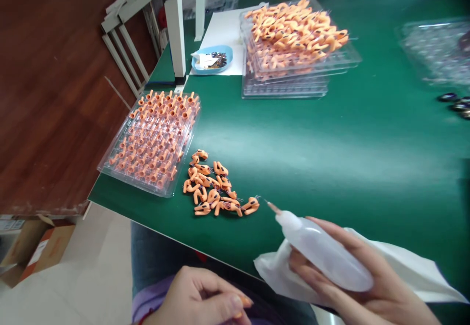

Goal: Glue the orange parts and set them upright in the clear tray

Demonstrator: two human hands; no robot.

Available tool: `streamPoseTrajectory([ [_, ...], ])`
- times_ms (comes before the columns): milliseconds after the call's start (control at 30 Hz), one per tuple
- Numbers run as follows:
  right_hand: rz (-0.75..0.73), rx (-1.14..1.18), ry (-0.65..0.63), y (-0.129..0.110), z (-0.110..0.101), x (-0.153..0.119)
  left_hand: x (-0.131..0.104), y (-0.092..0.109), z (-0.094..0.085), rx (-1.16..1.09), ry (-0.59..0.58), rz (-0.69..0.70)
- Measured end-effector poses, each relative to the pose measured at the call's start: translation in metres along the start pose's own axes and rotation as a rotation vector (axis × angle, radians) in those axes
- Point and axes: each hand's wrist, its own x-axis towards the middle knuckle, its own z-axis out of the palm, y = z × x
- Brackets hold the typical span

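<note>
My right hand (367, 276) is wrapped round a translucent white squeeze bottle (326, 251), whose thin needle tip points up and left. Under that hand lies a crumpled white cloth or tissue (270, 266). My left hand (201, 298), near the table's front edge, pinches a small orange earbud housing (245, 301) mostly hidden by the fingers. Just beyond the bottle's tip, a loose pile of orange earbud housings (213, 197) with fine wires rests on the green table (293, 144).
Left of the pile, stacked clear trays (167, 188) hold rows of orange housings. Farther back, more trays (284, 90) carry a heap of them. A blue dish (229, 63) with small dark parts sits beside a white post (175, 36). Clear bags or parts (436, 53) lie at right.
</note>
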Motion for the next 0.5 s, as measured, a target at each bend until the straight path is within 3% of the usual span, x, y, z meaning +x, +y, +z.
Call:
streamPoseTrajectory([
  [100, 0.036, 0.000, 0.015, 0.011, -0.009, 0.008, 0.001, 0.001, 0.000, -0.032, 0.004, -0.003],
  [200, 0.017, 0.002, -0.068, 0.011, -0.008, 0.012, 0.003, 0.001, 0.000, -0.074, 0.002, -0.023],
  [500, -0.039, -0.009, -0.116, 0.014, -0.002, 0.008, 0.007, -0.002, 0.000, -0.129, 0.017, -0.030],
])
